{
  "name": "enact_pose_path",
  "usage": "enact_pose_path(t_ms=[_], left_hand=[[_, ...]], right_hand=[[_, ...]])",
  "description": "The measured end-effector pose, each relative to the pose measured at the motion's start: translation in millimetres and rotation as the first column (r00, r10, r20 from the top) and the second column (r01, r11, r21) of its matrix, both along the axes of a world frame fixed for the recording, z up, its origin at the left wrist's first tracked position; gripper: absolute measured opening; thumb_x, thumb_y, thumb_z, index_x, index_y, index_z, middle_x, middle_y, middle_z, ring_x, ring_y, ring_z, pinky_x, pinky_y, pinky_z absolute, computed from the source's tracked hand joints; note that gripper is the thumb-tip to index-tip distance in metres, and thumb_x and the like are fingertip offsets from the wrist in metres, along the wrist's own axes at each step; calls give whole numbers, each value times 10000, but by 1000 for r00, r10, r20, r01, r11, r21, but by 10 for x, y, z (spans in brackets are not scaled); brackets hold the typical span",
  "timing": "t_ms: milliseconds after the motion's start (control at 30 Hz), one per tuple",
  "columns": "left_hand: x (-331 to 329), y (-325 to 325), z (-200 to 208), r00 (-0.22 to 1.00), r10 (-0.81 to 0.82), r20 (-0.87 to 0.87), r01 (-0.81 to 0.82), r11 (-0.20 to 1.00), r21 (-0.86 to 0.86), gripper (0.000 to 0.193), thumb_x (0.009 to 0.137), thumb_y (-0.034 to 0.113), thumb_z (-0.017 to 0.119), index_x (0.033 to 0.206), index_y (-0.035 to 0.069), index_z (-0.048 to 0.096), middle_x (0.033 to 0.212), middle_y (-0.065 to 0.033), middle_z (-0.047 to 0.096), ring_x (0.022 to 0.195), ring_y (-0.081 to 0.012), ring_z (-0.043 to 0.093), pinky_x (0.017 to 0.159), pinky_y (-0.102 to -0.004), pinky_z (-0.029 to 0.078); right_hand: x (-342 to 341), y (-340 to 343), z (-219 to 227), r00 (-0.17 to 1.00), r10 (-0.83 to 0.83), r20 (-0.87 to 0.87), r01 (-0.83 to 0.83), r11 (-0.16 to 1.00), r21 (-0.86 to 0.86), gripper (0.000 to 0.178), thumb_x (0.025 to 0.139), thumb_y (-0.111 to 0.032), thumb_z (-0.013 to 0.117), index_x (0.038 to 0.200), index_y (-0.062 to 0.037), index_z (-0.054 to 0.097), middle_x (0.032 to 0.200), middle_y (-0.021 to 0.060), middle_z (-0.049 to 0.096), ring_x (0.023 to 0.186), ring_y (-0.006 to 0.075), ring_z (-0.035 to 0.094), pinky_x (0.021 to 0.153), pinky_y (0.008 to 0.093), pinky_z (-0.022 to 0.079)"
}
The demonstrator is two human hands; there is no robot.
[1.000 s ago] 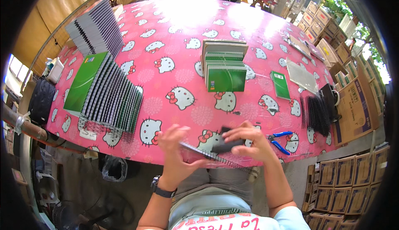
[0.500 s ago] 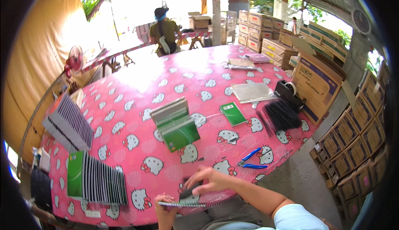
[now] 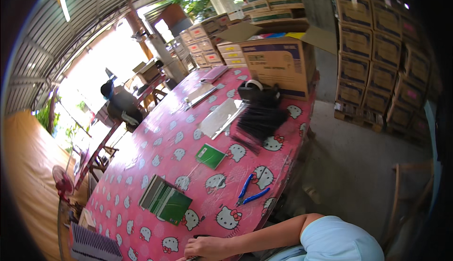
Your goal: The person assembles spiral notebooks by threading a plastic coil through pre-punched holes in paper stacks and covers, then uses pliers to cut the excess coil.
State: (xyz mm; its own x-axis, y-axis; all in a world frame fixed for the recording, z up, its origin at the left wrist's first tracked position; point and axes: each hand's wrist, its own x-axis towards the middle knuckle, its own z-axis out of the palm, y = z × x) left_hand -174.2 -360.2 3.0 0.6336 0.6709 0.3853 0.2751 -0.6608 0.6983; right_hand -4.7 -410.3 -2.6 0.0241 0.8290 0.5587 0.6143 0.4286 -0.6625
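My right hand is low at the table's near edge, its fingers curled downward. What they close on is hidden under the hand and cut off by the lower border. A bit of something dark shows just above the knuckles, and a thin spiral coil lies beside the wrist. My left hand is out of the picture. Ahead of the right hand stands a small group of green-covered notebooks. Blue-handled cutting pliers rest to the right, handles spread. A single green notebook lies flat farther off.
Black spiral coils lie in a heap by a black tape dispenser and an open carton. A clear plastic sheet is beside them. A notebook stack stands lower left. Stacked cartons rise at right; one person sits beyond.
The view has swung right and tilted. My left hand and the spiral notebook it held have gone out of sight; my right hand has come down to the lower border.
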Motion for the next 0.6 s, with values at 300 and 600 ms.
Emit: enact_pose_path(t_ms=[300, 600], left_hand=[[277, -159, 483, 989, 63, 133, -56, 997, -58, 223, 898, 165, 498, 939, -8, 631, 927, -106, 648, 851, -217, 607, 796, -334, 478], [110, 779, 150, 915, -331, -232, 404, 738, 541, 238, 894, 150, 511, 1003, -3, 656, 970, -119, 668, 890, -273, 627, 809, -357, 489]], right_hand=[[129, 169, 92, 963, 8, 269, -76, 967, 245, 307, 786, -276, 683, 1024, -85, 653, 1065, 114, 638, 961, 223, 618, 820, 366, 508], [277, 37, 88, 993, -112, 47, 88, 928, 363, 262, 807, -257, 668, 1011, -93, 673, 997, 115, 651, 896, 221, 640, 794, 360, 514]])
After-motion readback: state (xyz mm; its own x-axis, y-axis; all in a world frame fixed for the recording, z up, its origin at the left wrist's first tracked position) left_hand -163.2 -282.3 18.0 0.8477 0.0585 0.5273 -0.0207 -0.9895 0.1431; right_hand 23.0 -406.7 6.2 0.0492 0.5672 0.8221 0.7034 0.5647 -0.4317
